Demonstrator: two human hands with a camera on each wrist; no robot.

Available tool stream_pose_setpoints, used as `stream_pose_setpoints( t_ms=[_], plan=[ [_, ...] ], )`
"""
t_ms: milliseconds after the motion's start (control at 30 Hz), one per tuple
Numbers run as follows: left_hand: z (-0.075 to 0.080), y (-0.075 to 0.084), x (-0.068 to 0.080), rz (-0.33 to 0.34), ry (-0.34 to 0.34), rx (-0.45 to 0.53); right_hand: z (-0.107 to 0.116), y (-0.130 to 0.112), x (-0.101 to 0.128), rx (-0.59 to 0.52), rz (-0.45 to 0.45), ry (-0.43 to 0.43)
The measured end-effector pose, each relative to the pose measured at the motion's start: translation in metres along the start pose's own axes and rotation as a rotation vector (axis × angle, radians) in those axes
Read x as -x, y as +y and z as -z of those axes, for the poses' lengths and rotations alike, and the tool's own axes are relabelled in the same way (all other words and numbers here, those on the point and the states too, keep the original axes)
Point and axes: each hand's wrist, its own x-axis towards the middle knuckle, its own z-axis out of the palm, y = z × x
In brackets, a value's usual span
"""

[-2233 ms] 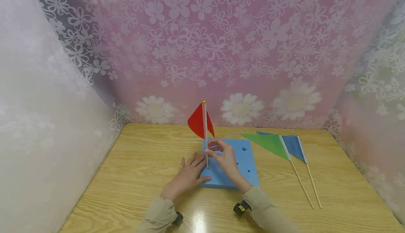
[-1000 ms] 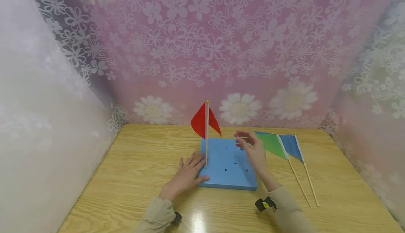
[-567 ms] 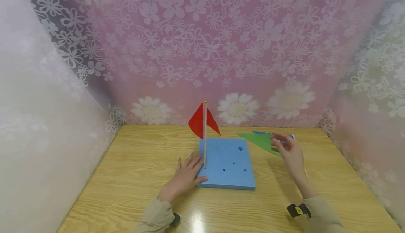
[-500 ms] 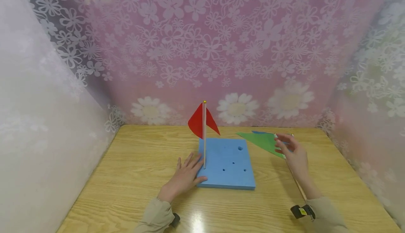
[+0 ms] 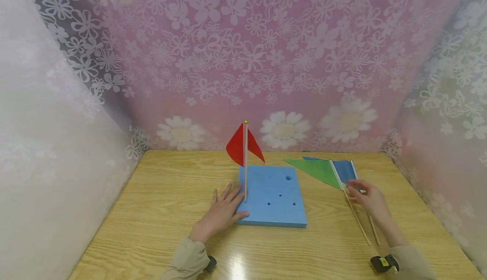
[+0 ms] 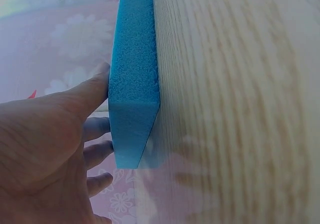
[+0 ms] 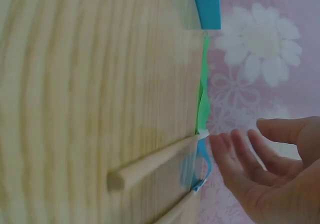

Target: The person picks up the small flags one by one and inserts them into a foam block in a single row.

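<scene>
My left hand [image 5: 218, 214] rests with spread, straight fingers on the left edge of a blue foam board [image 5: 274, 214]. In the left wrist view its thumb lies along the board's top face [image 6: 114, 64]. A red flag [image 5: 236, 146] stands upright in a hole close to those fingertips. To the right, my right hand [image 5: 369, 199] hovers by two flags lying on the table, a green flag [image 5: 317, 172] and a blue flag [image 5: 344, 170]. Its fingertips are right at the green flag's stick [image 7: 155, 160], just below the cloth, with thumb and fingers apart in the right wrist view.
Several holes [image 5: 288, 178] of differing size dot the foam board. Everything rests on a light wood-grain table [image 5: 171, 178]. A floral pink curtain [image 5: 213, 60] hangs behind its far edge, and pale hangings flank both sides.
My right hand let go of the standing red flag's stick, moved right over the flags, then slid down toward the green flag's stick. The left hand stays on the board.
</scene>
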Motion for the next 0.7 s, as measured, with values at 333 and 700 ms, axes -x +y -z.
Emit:
stream_pose_setpoints(
  t_ms=[333, 700],
  plan=[
    [-0.0018, -0.0016, -0.0012, 0.015, 0.000, 0.008, 0.0100, 0.0055, -0.0019, 0.125, -0.179, -0.202],
    [-0.0006, -0.0006, -0.0004, -0.002, 0.009, 0.014, 0.0038, 0.0079, -0.0073, 0.226, -0.191, -0.221]
  ],
)
